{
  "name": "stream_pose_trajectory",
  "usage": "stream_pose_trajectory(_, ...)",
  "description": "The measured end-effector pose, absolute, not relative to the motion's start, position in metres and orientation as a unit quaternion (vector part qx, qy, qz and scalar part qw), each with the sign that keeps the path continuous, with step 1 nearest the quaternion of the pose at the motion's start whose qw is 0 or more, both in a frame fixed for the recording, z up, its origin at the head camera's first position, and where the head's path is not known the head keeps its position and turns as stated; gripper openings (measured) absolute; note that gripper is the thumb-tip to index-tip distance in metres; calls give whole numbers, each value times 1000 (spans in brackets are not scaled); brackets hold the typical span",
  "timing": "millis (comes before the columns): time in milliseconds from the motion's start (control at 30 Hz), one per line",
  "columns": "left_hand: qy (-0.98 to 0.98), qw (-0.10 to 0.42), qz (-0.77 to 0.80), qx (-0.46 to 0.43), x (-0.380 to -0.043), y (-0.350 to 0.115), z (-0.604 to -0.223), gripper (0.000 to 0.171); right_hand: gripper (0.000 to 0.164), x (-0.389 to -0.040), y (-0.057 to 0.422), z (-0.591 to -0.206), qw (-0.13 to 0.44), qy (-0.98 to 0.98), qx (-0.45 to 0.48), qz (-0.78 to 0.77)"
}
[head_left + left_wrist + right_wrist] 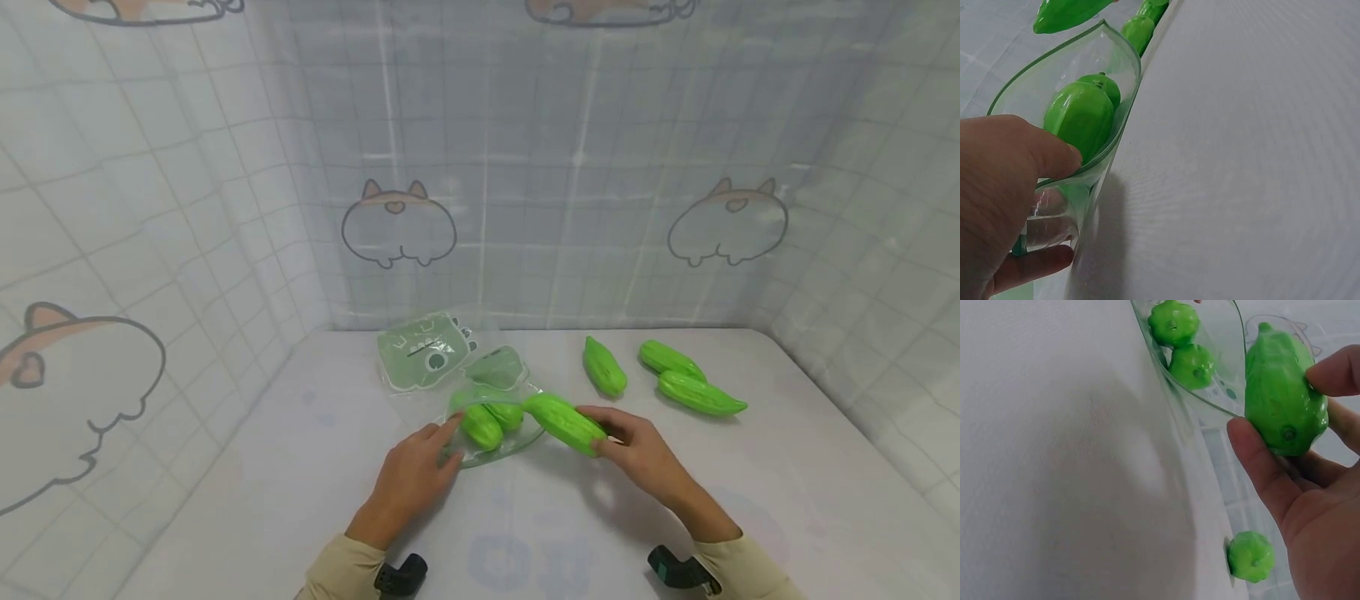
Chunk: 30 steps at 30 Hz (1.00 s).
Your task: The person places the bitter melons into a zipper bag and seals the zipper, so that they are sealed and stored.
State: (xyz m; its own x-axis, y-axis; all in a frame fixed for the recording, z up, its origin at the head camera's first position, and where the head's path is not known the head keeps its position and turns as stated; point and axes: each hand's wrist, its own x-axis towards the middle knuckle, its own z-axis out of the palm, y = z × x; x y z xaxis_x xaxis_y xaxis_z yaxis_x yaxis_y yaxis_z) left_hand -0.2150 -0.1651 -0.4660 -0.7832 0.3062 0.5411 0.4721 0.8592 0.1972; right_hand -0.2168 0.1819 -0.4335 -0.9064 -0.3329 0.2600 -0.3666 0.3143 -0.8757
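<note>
A clear plastic bag with a green cartoon print lies on the table, its green-edged mouth spread toward me. Two bright green bitter melons sit inside, stem ends toward the opening. My left hand grips the bag's rim; in the left wrist view the thumb lies over the edge and the other fingers are behind the film. Thumb and fingers of my right hand hold another bitter melon at the right side of the mouth, its far tip overlapping the rim in the head view.
Three loose bitter melons lie at the back right: one upright-pointing melon alone, and a rear melon close by a front melon. Tiled-pattern curtains with cartoon animals enclose the white table at the back and sides.
</note>
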Motion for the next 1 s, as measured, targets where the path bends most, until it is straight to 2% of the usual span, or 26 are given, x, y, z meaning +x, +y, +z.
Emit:
stream_pose_trajectory(567,-918,283,-163,-224,-215,-166,-468,58,47,-220,178,-438,-37,-804,283,522)
stream_pose_trajectory(1000,-921,300,-132,-209,-209,-164,-465,52,47,-218,170,-444,-58,-823,272,495)
